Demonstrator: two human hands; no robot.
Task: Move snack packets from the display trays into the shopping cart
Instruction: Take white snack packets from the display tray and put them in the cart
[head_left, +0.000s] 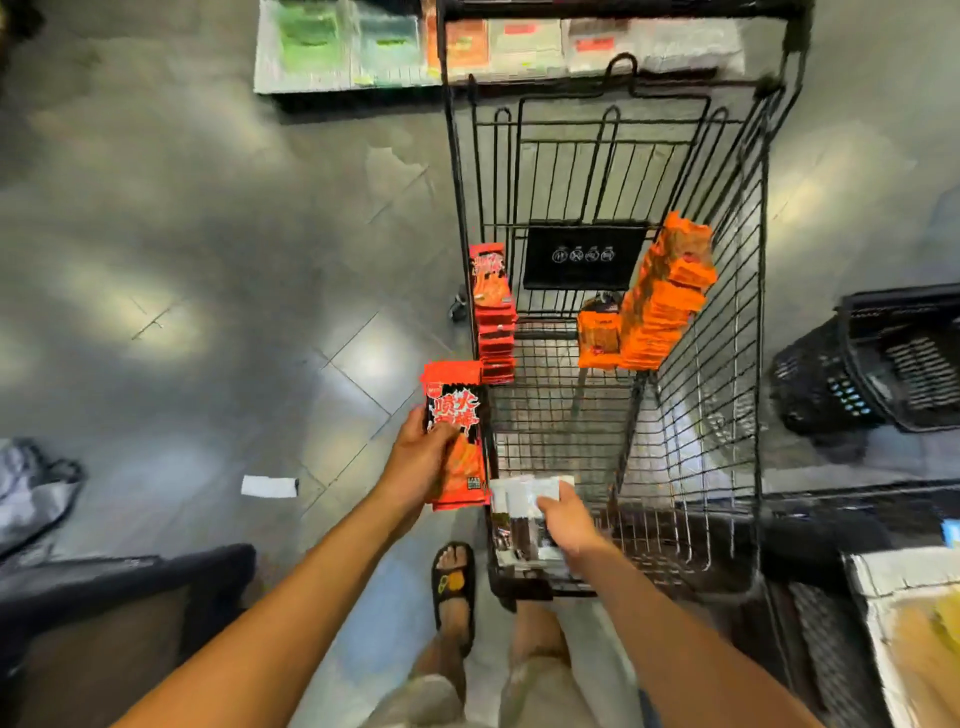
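A black wire shopping cart (737, 291) stands in front of me. Inside it, a stack of red packets (493, 317) leans against the left wall and a stack of orange packets (665, 296) leans against the right wall. My left hand (421, 457) grips a bundle of red-and-black snack packets (457, 431) just outside the cart's left edge. My right hand (566, 519) holds a bundle of white-and-dark packets (524, 519) over the cart's near end.
A display tray with green, orange and white packets (395, 47) lies on the floor beyond the cart. Black baskets (883, 364) sit to the right, another tray (914, 623) at the lower right. A white slip (269, 486) lies on the floor. My sandalled foot (453, 587) is beside the cart.
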